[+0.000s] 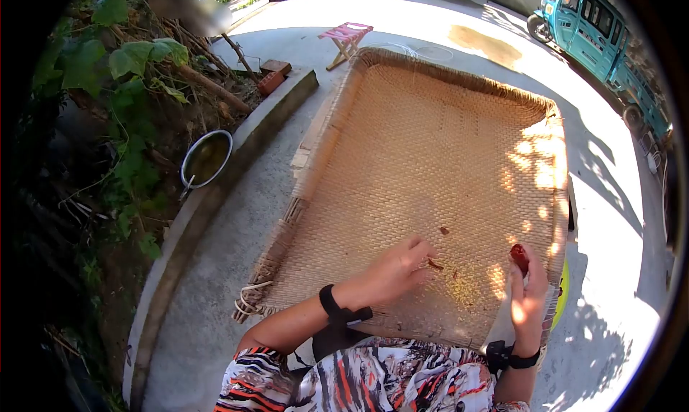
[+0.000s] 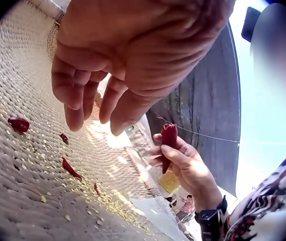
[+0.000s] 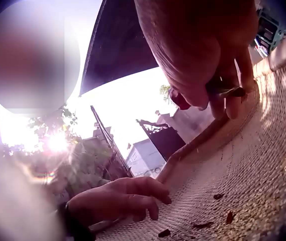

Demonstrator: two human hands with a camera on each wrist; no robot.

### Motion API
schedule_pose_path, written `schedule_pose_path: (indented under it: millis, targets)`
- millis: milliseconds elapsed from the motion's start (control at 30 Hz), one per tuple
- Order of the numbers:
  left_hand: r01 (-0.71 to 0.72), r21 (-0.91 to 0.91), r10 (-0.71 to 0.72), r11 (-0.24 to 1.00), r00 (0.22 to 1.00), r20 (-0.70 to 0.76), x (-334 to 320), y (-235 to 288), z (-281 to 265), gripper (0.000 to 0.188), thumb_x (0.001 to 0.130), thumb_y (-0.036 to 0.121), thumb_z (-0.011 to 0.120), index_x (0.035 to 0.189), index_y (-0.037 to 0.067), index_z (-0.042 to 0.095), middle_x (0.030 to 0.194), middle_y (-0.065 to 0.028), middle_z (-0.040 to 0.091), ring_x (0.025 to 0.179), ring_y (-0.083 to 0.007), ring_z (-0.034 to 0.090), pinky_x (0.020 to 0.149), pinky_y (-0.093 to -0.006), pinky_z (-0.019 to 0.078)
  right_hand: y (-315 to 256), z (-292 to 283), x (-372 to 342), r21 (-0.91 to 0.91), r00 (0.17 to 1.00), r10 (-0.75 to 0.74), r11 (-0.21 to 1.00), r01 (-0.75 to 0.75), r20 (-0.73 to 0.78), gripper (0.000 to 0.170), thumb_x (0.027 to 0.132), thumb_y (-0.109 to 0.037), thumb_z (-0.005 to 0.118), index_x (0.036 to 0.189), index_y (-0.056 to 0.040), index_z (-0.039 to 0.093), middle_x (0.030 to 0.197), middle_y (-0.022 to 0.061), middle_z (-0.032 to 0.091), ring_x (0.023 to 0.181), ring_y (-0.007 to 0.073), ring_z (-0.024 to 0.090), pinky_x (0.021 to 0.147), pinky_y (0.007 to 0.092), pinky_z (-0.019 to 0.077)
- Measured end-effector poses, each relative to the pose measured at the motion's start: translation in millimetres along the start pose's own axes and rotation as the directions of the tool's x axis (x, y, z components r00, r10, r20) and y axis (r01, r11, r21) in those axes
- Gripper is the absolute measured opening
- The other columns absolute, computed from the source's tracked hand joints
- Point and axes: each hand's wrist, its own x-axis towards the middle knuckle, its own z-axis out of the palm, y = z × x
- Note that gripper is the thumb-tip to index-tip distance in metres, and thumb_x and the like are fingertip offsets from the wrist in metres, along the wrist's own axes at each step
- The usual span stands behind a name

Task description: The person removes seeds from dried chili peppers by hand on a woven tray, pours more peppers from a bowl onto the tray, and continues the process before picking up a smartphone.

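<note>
My right hand (image 1: 530, 297) holds a dark red chili pepper (image 2: 169, 138) between thumb and fingers, its torn, ragged end pointing up. It is above the right side of a large woven tray (image 1: 359, 197). My left hand (image 1: 393, 268) hovers over the tray's near middle, fingers loosely bent and pointing down, with nothing between thumb and fingertips in the left wrist view. Below it, pale yellow seeds (image 1: 459, 286) are scattered on the weave. Among them lie a red chili piece (image 2: 18, 125), a narrow red strip (image 2: 71, 168) and small dark scraps.
Raised rims (image 1: 459, 71) edge the tray. A low concrete curb (image 1: 237, 164) runs along the left, with a metal-rimmed basin (image 1: 207, 159) and leafy plants beside it. A pink folding stool (image 1: 347, 35) stands beyond the far end; a teal three-wheeler (image 1: 588, 31) is parked far right.
</note>
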Motion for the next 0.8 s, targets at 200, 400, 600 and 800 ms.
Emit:
schedule_pose_path:
  millis: [200, 400, 600, 800]
  targets:
    - [0.048, 0.177, -0.074, 0.983, 0.988, 0.139, -3, -24, -1, 0.032, 0.088, 0.009, 0.069, 0.118, 0.006, 0.060, 0.117, -0.0172, 0.056, 0.104, -0.0355, 0.061, 0.088, -0.0408, 0.0516, 74, -83, -3, -0.268, 0.891, 0.277, 0.884, -0.383, -0.360, 0.037, 0.104, -0.017, 0.051, 0.136, 0.0009, 0.054, 0.121, 0.0218, 0.068, 0.111, 0.0381, 0.066, 0.096, 0.0414, 0.0506]
    - [0.154, 0.353, -0.211, 0.923, 0.969, 0.127, 4, -21, -2, 0.029, 0.085, 0.004, 0.067, 0.113, 0.007, 0.060, 0.112, -0.0165, 0.054, 0.097, -0.0366, 0.062, 0.083, -0.0431, 0.0526, 136, -109, -39, -0.582, 0.933, 0.211, 0.735, -0.348, -0.292, 0.048, 0.098, -0.023, 0.062, 0.138, 0.0010, 0.051, 0.129, 0.0240, 0.060, 0.120, 0.0404, 0.057, 0.100, 0.0476, 0.0468]
    - [0.147, 0.254, -0.178, 0.956, 0.978, 0.106, 3, -26, -6, 0.017, 0.084, 0.000, 0.065, 0.100, 0.005, 0.063, 0.098, -0.0153, 0.057, 0.091, -0.0356, 0.062, 0.079, -0.0425, 0.0519, 37, -137, -57, 0.237, 0.771, 0.540, 0.744, -0.625, 0.338, 0.029, 0.100, -0.018, 0.061, 0.118, 0.0039, 0.063, 0.102, 0.0108, 0.071, 0.088, 0.0194, 0.070, 0.078, 0.0307, 0.0543]
    - [0.100, 0.221, -0.125, 0.970, 0.987, 0.105, 3, -35, -5, 0.016, 0.084, -0.002, 0.065, 0.098, 0.004, 0.062, 0.098, -0.0149, 0.057, 0.090, -0.0336, 0.062, 0.079, -0.0407, 0.0517, -5, -104, -105, -0.180, 0.412, 0.203, 0.979, -0.095, 0.888, 0.025, 0.101, -0.025, 0.054, 0.103, -0.0035, 0.066, 0.091, 0.0154, 0.068, 0.088, 0.0340, 0.068, 0.075, 0.0426, 0.0539]
